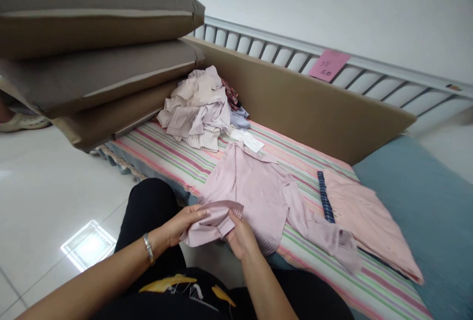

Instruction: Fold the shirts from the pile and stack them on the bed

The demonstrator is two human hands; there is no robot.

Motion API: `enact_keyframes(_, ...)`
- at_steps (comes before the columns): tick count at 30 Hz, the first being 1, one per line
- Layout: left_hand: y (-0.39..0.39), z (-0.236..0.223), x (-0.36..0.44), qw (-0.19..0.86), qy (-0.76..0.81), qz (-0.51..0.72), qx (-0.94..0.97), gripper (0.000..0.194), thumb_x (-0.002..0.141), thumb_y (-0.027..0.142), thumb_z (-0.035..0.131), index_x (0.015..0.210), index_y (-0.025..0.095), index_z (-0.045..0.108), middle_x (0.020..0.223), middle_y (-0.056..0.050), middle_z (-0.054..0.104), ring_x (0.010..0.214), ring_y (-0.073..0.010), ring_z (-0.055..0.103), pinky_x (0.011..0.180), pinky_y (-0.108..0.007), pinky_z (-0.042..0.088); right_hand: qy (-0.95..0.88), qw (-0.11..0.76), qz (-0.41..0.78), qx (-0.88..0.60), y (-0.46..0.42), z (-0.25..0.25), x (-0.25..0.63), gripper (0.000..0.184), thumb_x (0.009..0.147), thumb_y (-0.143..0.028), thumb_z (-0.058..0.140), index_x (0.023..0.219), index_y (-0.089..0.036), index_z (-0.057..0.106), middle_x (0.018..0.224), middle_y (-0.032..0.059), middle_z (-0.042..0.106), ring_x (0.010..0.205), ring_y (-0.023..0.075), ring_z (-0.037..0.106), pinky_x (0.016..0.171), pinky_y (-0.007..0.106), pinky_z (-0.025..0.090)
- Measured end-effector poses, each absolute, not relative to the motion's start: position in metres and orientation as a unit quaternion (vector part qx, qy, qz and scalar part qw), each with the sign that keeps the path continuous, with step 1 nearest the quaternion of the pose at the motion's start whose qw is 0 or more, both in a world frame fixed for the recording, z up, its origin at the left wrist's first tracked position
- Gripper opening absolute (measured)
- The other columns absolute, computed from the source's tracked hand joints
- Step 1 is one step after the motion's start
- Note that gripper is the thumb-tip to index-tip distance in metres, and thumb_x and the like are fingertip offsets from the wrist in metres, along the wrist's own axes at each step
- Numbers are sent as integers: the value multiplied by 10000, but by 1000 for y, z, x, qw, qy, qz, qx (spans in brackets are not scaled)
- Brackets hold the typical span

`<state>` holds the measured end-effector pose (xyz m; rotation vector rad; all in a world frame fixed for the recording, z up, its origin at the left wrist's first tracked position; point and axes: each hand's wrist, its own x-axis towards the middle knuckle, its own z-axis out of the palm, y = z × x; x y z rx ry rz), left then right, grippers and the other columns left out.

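Nearest, I see the left hand (181, 226) and the right hand (240, 238), both with the fingers closed, pinching 1 end of a pale pink, finely striped fabric shirt (254, 187). The rest of this shirt lies on a multicoloured, striped cloth bedsheet (170, 157), with 1 sleeve stretched to the right. Near this sleeve there is a folded, peach-coloured fabric garment (364, 206). Farther, a crumpled heap of pale clothes (203, 98) lies beside stacked, grey-brown padded cushions (103, 61). Behind them, a pink paper note (330, 65) hangs on a grey slatted railing (258, 44).
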<state>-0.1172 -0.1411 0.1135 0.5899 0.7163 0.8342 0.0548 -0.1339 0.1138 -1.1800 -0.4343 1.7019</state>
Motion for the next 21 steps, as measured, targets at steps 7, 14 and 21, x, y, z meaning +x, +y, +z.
enact_keyframes(7,-135,91,-114,742,361,308,474,535,536,318,832,1015,132,685,805,-2,664,701,-121,555,635,-192,392,-156,523,673,-499,-132,107,56,240,683,-320,725,811,-138,632,806,73,718,822,201,670,704,291,540)
enact_keyframes(14,-128,82,-116,770,435,356,301,380,555,395,818,730,97,659,602,-21,627,561,-127,567,621,-248,451,-182,501,675,-510,-135,106,53,411,665,-439,728,933,-145,626,865,66,718,831,198,663,667,291,532)
enact_keyframes(21,-129,97,-108,858,322,381,119,289,720,321,731,913,135,620,777,-71,679,714,-189,652,759,-362,509,-226,482,652,-540,-142,85,49,396,678,-534,684,789,-170,573,493,-58,550,375,85,449,366,204,329)
